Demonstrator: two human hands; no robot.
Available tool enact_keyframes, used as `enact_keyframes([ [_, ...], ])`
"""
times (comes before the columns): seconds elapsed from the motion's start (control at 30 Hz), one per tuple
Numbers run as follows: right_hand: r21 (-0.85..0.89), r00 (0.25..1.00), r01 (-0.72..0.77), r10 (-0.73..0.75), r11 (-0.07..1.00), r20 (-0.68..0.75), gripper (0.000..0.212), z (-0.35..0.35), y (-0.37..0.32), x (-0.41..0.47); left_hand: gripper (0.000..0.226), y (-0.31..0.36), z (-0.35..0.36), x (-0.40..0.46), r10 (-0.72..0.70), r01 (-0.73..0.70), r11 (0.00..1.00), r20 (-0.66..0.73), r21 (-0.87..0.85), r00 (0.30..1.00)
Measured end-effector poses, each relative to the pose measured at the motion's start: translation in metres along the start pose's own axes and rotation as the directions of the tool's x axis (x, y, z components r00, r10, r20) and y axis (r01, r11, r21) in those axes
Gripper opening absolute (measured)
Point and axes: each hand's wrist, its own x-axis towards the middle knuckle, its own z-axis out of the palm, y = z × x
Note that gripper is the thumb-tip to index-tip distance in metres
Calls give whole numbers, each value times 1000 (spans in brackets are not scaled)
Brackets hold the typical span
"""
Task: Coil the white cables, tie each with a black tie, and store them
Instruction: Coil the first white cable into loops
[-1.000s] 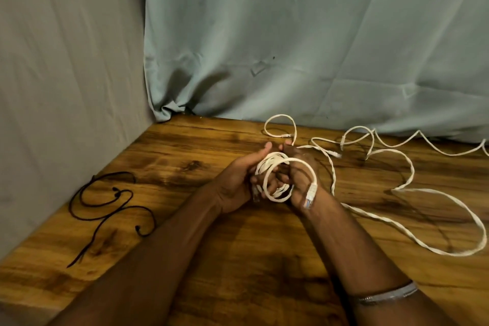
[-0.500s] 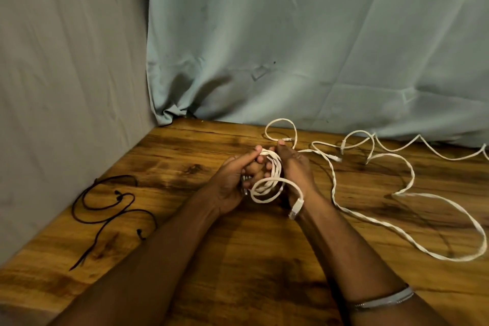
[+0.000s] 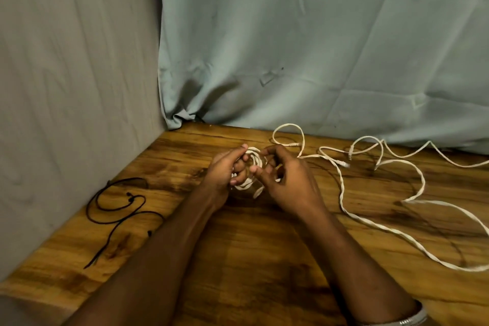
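Since a second ago: coil pulled tighter between the hands, the loose loop and plug end that hung over the right wrist now drawn in, only a short tail showing below at the coil's lower edge. Held just above the desk near its middle, a small bundle of white turns. Left hand curled round the coil's left side, fingers hooked through the loops; right hand close against the other side, thumb and forefinger bent toward the turns, other fingers loosely spread, so whether pinching or merely steadying cannot be told for sure. Step in hand, by judgement: finishing the coil of the first cable, ahead of tying. Next move likely calls for keeping the turns clamped in one hand while the other reaches left for a black tie, several lying in a tangle well apart near the desk's left edge. Still to do: loose white cable, snaking across the right side of the desk with plugs near the back. Wood-grain desk top, set in a corner; grey cloth hanging on the left, pale blue-green curtain across the back. No storage place in sight.
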Motion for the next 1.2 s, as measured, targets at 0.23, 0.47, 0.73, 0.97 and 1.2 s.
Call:
enact_keyframes([
  [0.23, 138, 988, -129, 139, 982, -64, 15, -11, 5, 9, 37, 0, 5, -5, -46, 32, 995, 155, 95, 987],
  [0.47, 102, 987, -160, 162, 982, -9, 6, -16, 11, 11, 37, 1, 5, -6, -114, 104, 993, 210, 59, 971],
  [0.73, -166, 942, -148, 87, 975, -324, 16, -24, 6, 10, 38, -1, 19, -7, -163, 175, 984, 252, -23, 954],
  [0.97, -99, 930, -146, 103, 984, -352, 16, -25, 9, 11, 30, 7, 17, -8, -24, 59, 987, 226, -150, 974],
  [1.2, -212, 995, -88, 76, 973, -65, 39, -9, -12, 1, 35, 7, 1, 4, 68, -89, 973, -105, -213, 992],
])
